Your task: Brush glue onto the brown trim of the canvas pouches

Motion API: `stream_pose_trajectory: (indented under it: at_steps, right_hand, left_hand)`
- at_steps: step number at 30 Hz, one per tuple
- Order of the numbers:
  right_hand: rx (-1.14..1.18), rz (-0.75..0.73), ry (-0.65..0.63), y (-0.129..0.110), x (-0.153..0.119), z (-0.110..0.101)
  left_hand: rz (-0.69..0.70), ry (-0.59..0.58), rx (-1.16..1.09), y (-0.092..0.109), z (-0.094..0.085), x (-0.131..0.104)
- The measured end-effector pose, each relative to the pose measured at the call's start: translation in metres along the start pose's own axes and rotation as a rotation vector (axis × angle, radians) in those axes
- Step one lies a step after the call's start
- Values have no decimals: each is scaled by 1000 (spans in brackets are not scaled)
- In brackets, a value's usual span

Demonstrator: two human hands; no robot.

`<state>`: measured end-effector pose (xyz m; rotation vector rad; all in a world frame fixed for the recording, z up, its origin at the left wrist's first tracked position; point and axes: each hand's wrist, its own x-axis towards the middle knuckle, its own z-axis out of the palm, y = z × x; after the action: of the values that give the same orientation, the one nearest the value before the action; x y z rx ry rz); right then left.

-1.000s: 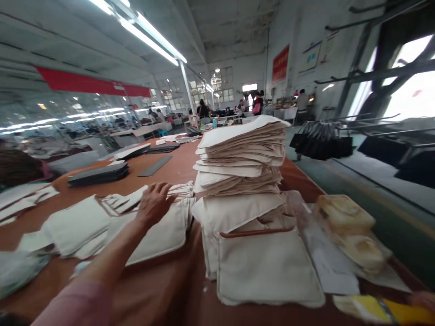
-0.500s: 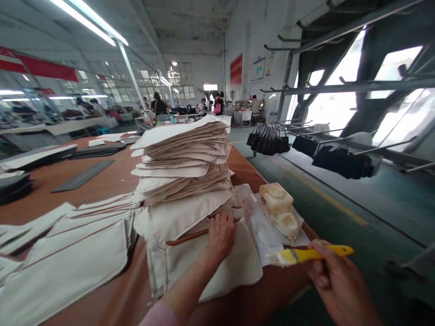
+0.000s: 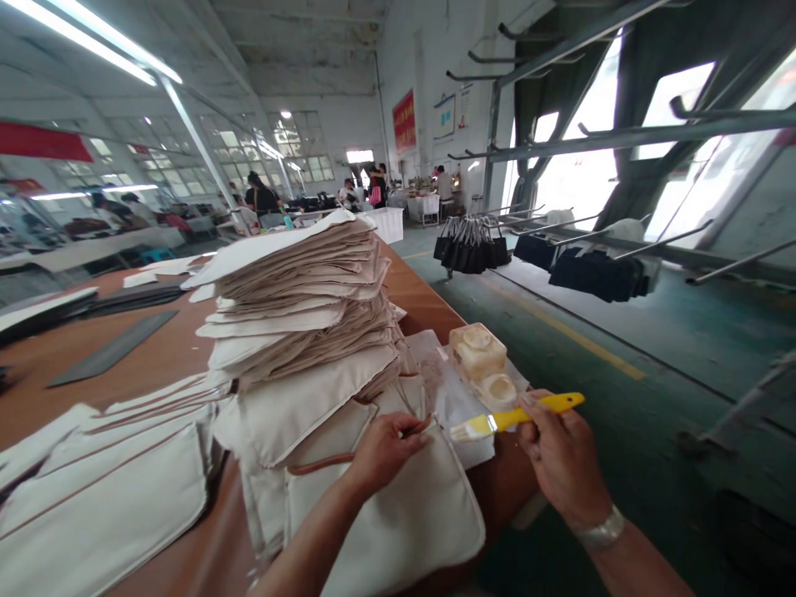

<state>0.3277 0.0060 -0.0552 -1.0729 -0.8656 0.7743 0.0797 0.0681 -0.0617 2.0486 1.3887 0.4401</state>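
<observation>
My right hand (image 3: 563, 456) is closed round the yellow handle of a paintbrush (image 3: 528, 414). Its pale bristles point left, close to the right side of the top cream panel. My left hand (image 3: 386, 452) pinches the brown-trimmed edge of that cream panel (image 3: 423, 506), lifting the edge a little near its upper right corner. The panel lies at the near end of the tall stack of cream panels (image 3: 298, 307). Right of the stack, a whitish plastic glue container (image 3: 478, 352) with a crusted opening sits on a white sheet (image 3: 476, 452).
More brown-trimmed cream pieces (image 3: 105, 489) are fanned out on the brown table (image 3: 167, 348) at the left. A dark grey strip (image 3: 112, 348) lies behind them. A metal rack (image 3: 628, 141) with prongs and hanging black pieces (image 3: 473, 249) stands right, beyond the table edge. People work in the background.
My left hand has shifted from lying on the panel's opening to pinching its brown edge and raising it. The brush has moved left, nearer the panel. The view has turned slightly right.
</observation>
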Motion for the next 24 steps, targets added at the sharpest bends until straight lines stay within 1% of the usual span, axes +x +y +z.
stream_pose_trajectory:
  at_steps: [3, 5, 7, 8, 10, 13, 16, 18, 21, 24]
  right_hand:
    - [-168, -85, -79, -2, 3, 11]
    - [-300, -187, -115, -4, 6, 18]
    - [-385, -270, -111, -8, 9, 22]
    - [-400, -292, -92, -11, 10, 22]
    - [-399, -300, -62, -16, 11, 20]
    - [-418, -295, -109, -21, 6, 18]
    - [-448, -315, -165, -19, -1, 21]
    - [-460, -339, -141, -16, -2, 22]
    - [-466, -327, -76, -16, 4, 16]
    - [-404, -235, -35, -20, 9, 7]
  left_hand:
    - [8, -26, -154, 7, 1, -14]
    - [-6, -51, -302, 11, 0, -21]
    - [-15, -73, -408, 15, -2, -27]
    - [-14, -79, -422, 16, -3, -29]
    - [-9, -81, -423, 18, -5, -33]
    - [7, -88, -407, 21, -7, -37]
    - [71, -111, -371, 23, -7, -42]
    - [116, -100, -325, 24, -7, -47]
    - [170, -34, -229, 23, -6, -57]
    - [264, 83, -117, 23, -4, -70]
